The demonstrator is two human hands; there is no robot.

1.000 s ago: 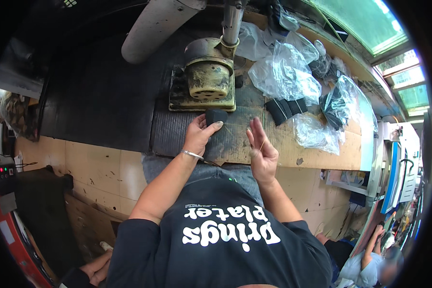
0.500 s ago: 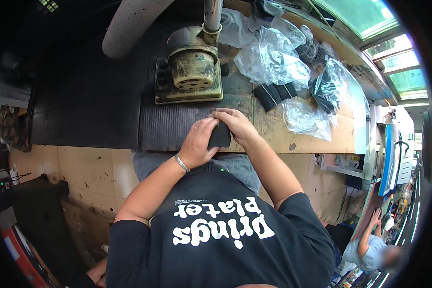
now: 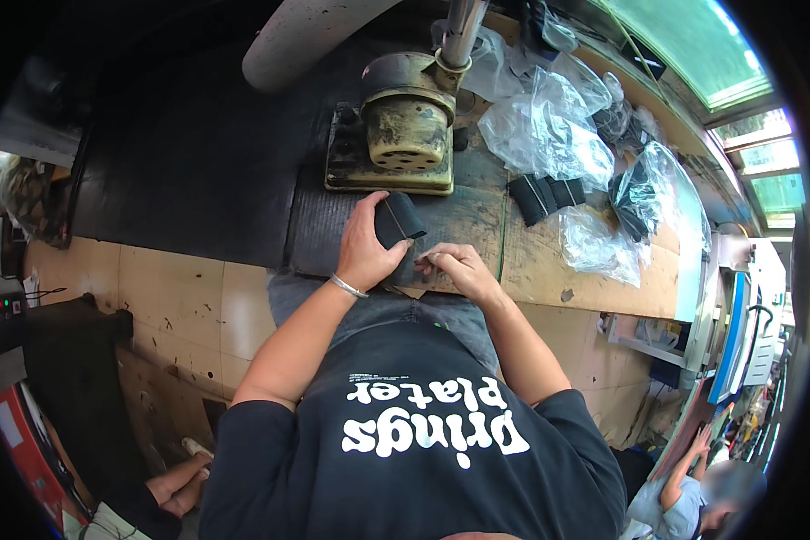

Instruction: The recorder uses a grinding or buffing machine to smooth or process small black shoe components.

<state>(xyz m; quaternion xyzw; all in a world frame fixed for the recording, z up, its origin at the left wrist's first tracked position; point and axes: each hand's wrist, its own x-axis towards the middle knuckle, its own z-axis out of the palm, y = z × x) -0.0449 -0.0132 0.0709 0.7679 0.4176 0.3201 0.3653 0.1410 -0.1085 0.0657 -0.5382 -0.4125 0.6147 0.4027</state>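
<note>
My left hand (image 3: 365,245) grips a small black bundle (image 3: 400,220) of what looks like folded, flat material, with a thin light band across it. The thumb presses its near edge and the fingers wrap its far left side. Just to the right, my right hand (image 3: 459,268) is closed, with thumb and fingertips pinched together apart from the bundle. Whether something thin is in that pinch I cannot make out. Both hands are over the dark, worn cardboard (image 3: 319,225) at the table's near edge. Two similar black banded bundles (image 3: 545,196) lie to the right.
A grimy yellowish machine head (image 3: 409,130) on a square base stands beyond my hands, with a metal post above it. Clear plastic bags (image 3: 549,126) are heaped at the right. A pale thick pipe (image 3: 306,40) hangs at upper left. Another person (image 3: 684,495) is at far right.
My hands have separated. The left now holds the black bundle alone, tilted and nearer the machine; the right has come off it toward me. The whole view has shifted slightly.
</note>
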